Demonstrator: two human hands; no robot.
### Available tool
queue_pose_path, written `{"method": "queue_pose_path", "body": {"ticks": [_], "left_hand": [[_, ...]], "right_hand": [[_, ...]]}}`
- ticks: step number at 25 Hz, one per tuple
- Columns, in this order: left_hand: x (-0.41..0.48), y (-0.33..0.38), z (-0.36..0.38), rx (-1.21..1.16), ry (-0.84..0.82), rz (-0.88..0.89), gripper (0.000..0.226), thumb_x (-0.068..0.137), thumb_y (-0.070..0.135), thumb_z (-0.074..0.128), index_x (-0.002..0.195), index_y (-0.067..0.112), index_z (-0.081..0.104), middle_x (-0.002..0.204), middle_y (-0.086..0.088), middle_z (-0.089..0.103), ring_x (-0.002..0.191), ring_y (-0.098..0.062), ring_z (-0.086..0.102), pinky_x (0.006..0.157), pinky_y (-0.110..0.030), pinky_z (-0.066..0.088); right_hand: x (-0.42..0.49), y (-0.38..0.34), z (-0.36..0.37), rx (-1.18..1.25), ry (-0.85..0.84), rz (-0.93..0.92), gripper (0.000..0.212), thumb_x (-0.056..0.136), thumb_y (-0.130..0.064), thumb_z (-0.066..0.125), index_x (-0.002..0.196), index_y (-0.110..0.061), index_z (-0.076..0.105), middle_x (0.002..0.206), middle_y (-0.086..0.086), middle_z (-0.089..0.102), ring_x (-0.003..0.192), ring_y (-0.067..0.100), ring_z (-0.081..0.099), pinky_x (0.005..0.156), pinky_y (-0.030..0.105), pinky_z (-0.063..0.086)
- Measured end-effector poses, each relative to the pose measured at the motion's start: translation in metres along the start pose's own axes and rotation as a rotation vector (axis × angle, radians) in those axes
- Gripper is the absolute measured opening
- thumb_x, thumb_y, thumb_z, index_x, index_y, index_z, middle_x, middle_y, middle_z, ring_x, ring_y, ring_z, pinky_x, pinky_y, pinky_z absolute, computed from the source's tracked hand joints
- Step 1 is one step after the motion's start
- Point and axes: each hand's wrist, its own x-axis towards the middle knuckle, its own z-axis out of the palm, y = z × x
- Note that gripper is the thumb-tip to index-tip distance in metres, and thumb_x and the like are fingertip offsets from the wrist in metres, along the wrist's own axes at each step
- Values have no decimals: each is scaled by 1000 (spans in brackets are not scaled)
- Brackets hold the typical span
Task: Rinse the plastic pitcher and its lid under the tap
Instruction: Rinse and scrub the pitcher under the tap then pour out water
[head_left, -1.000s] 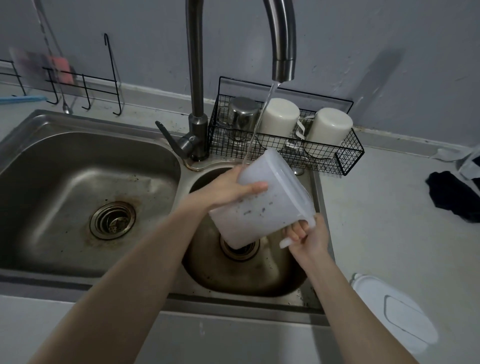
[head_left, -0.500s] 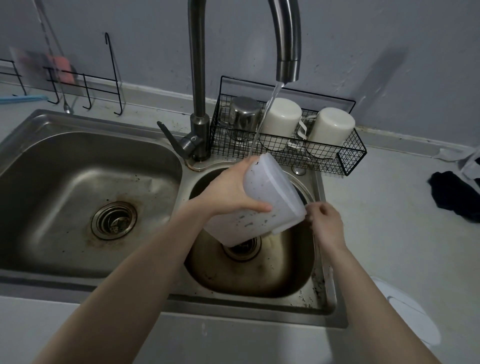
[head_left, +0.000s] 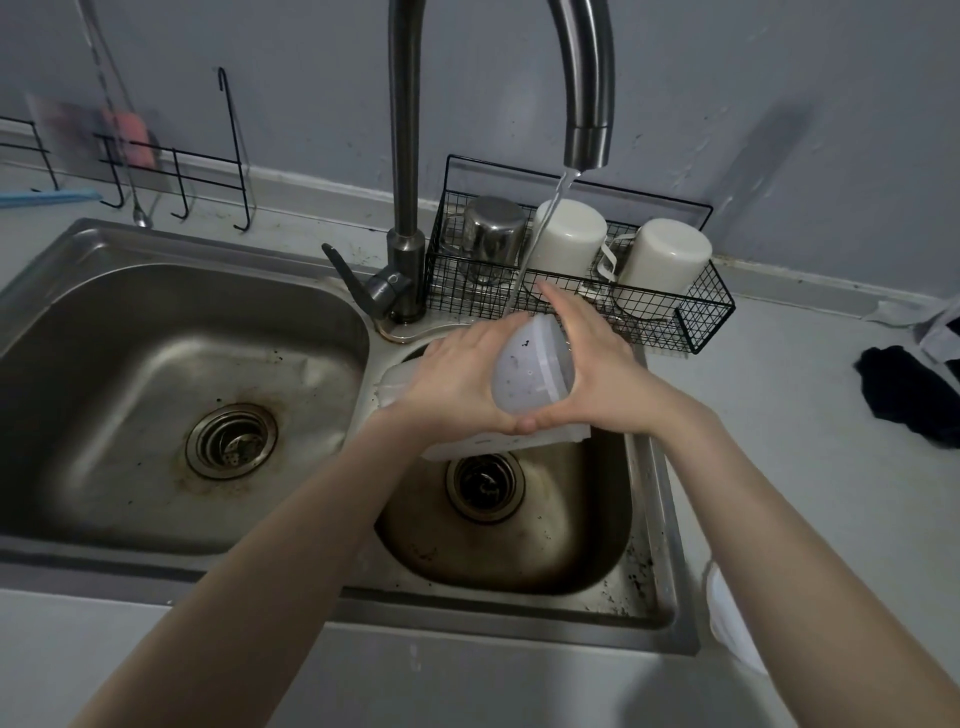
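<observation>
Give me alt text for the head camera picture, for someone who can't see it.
A left hand and a right hand hold a translucent pitcher tilted over the small basin, where a thin stream from the tap meets its top edge. Behind stands a wire basket of upturned cups; the white lid lies on the counter at right.

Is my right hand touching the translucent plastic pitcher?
Touching. Head view shows the right hand cupping the translucent plastic pitcher, palm and thumb flush on its wall.
</observation>
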Motion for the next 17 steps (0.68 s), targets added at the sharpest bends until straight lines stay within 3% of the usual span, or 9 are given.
{"method": "queue_pose_path", "body": {"ticks": [4,7,10,12,15,17], "left_hand": [[-1,-2,-2,-9,-1,42,112,51,61,75,142,29,19,144,4,36,131,-18,33,107,-38,25],[2,-4,-6,22,-12,72,110,56,59,75,144,25,18,146,1,34,133,-19,31,110,-40,26],[2,-1,-1,145,45,218,103,73,41,70,147,23,0,156,-2,10,142,-22,11,116,-44,10],[-2,0,4,211,75,317,100,79,32,66,143,29,-12,156,7,-2,143,-19,1,115,-44,1],[-4,-12,3,238,41,308,103,78,39,66,136,35,-19,150,15,-9,143,-14,-2,115,-34,-5],[-6,-24,1,241,3,213,106,76,44,66,134,39,-23,154,13,-4,143,-12,0,112,-30,-8]], "right_hand": [[10,14,2,141,-160,-5,128,45,-47,85,139,-43,-2,148,-5,9,133,11,14,111,34,19],[14,14,9,169,-34,-40,109,47,-38,84,132,-38,17,131,-5,25,121,11,29,101,27,30],[17,12,11,264,109,-48,99,49,-27,85,128,-31,24,125,-4,31,118,9,34,95,15,29],[18,12,12,290,165,-52,96,50,-23,85,126,-30,27,125,-6,34,115,5,35,91,6,28],[15,15,12,255,188,-34,100,48,-24,85,130,-25,28,125,-4,35,114,6,37,93,16,28],[10,19,12,236,193,-24,99,49,-26,85,130,-26,28,124,-5,34,113,6,36,94,20,28]]}}
